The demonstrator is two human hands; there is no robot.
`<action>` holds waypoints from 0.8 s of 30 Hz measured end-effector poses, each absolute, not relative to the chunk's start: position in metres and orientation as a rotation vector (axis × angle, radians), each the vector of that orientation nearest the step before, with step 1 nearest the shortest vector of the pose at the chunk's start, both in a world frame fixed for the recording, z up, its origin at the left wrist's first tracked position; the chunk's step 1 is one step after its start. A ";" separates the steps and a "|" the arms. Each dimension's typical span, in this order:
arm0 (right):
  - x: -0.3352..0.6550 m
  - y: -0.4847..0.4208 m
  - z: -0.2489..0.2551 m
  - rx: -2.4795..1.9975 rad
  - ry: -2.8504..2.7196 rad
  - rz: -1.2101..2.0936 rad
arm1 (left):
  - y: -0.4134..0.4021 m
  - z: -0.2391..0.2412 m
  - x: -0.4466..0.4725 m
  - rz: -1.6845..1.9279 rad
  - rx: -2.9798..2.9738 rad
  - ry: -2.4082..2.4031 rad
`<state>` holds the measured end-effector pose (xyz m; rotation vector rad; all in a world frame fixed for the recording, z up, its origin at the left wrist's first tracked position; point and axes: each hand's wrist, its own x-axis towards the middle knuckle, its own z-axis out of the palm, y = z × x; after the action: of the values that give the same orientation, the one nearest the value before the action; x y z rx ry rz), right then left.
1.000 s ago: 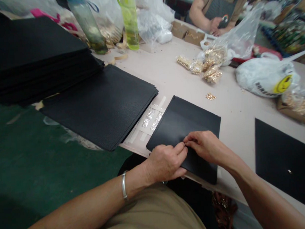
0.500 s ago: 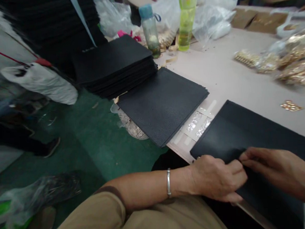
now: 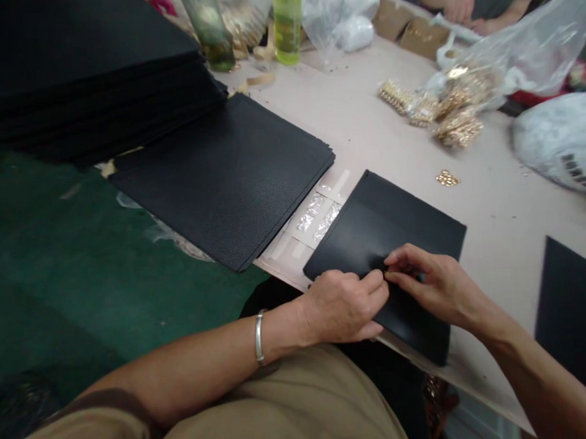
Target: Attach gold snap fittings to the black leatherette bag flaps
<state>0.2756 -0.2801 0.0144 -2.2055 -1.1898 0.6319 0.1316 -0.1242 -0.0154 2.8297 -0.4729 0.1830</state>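
A flat black leather-like panel (image 3: 398, 216) lies at the table's near edge. Curled over that near edge is my left hand (image 3: 346, 304), closed on the panel, with a silver bracelet on the wrist. My right hand (image 3: 434, 282) touches the panel's middle, thumb and forefinger pinched around a tiny gold-coloured piece (image 3: 386, 275), mostly hidden. The fingertips of both hands nearly meet there. A small heap of gold metal pieces (image 3: 448, 178) lies on the table beyond the panel.
Left of me are a stack of black panels (image 3: 224, 177) and a taller pile (image 3: 91, 79). Bottles (image 3: 287, 27) and bagged gold hardware (image 3: 458, 127) stand farther back. Another black panel (image 3: 572, 318) is at right. A co-worker's hands (image 3: 460, 7) show across the table.
The view has swung right, so the scene shifts left and the co-worker's hands and right-hand panel appear. Both my hands keep together at the panel; the gold piece now shows at my right fingertips.
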 end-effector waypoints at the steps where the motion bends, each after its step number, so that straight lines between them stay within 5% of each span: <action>1: 0.276 -0.280 0.014 -2.200 -1.169 0.645 | -0.124 -0.015 0.132 0.181 2.829 -0.472; 24: 0.301 -0.241 0.015 -2.453 -0.718 1.147 | -0.123 -0.016 0.133 0.128 2.798 -0.482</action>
<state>0.3012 -0.2412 0.0152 -2.4530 -0.7185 1.1472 0.1332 -0.1230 -0.0157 2.7979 -0.4824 0.1278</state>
